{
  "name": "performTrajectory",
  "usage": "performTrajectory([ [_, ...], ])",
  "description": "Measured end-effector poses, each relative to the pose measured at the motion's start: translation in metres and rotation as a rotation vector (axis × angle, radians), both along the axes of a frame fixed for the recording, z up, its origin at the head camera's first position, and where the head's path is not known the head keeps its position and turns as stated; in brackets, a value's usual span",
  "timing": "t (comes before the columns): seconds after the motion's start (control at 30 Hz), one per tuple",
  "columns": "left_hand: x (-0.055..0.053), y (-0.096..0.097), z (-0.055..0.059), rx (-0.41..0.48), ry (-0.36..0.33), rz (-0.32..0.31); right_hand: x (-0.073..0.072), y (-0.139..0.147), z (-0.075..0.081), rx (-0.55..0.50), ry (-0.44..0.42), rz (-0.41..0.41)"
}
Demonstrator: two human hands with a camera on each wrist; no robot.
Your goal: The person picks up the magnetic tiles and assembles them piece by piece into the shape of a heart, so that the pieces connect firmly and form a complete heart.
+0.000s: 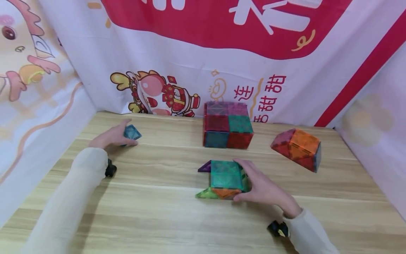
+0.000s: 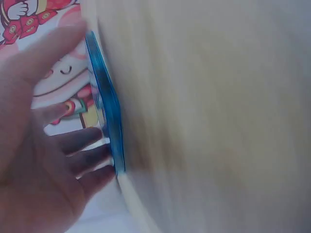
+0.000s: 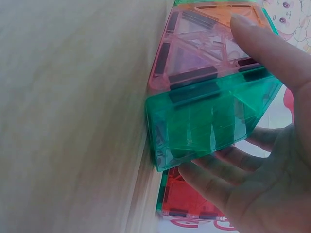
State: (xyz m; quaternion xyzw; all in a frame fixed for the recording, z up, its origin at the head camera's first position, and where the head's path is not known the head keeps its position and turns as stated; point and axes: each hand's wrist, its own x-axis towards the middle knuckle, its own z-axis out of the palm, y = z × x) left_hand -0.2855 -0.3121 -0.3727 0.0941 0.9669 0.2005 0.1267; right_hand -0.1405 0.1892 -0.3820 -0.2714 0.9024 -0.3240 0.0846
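At the left of the table, my left hand [image 1: 115, 135] holds a small stack of blue magnetic tiles [image 1: 131, 132] between thumb and fingers. The left wrist view shows these tiles [image 2: 111, 109] edge-on, thumb at one end and fingertips at the other. Near the middle, my right hand [image 1: 264, 185] grips a magnetic-tile block [image 1: 226, 174] by its right end. It has a teal square top, and purple [image 1: 205, 167] and lime triangle tiles [image 1: 206, 194] stick out leftward. In the right wrist view, the thumb lies over the orange tile [image 3: 221, 13] and the fingers reach around the green end tile [image 3: 204, 124].
Behind the block stands a tile box [image 1: 216, 140] in red, teal, blue and purple. A slanted orange and red tile shape [image 1: 299, 146] sits at the right. Printed cloth [image 1: 177, 46] hangs along the back and both sides of the wooden table [image 1: 152, 215].
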Motion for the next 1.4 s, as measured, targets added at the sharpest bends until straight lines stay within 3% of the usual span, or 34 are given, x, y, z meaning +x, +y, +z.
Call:
performTrajectory([
  [0.2, 0.003, 0.018, 0.006, -0.099, 0.093, -0.059, -0.001, -0.001, 0.001, -0.005, 0.004, 0.011],
  [0.33, 0.012, 0.030, 0.011, -0.058, 0.178, -0.061, -0.004, -0.001, 0.003, -0.002, 0.016, 0.010],
  [0.47, 0.023, 0.046, 0.011, 0.039, 0.224, -0.079, -0.005, -0.001, 0.003, -0.005, 0.008, 0.015],
  [0.67, 0.043, 0.079, 0.010, 0.211, 0.219, -0.129, -0.004, 0.002, 0.002, -0.005, 0.008, 0.007],
  [0.83, 0.067, 0.103, 0.008, 0.302, 0.217, -0.173, -0.002, 0.003, 0.001, -0.010, 0.017, 0.019],
  [1.1, 0.098, 0.145, 0.011, 0.309, 0.246, -0.317, 0.001, 0.002, -0.001, -0.024, 0.011, 0.025],
  [1.4, 0.120, 0.192, 0.009, 0.342, 0.173, -0.426, -0.001, 0.000, 0.002, -0.019, 0.026, 0.021],
])
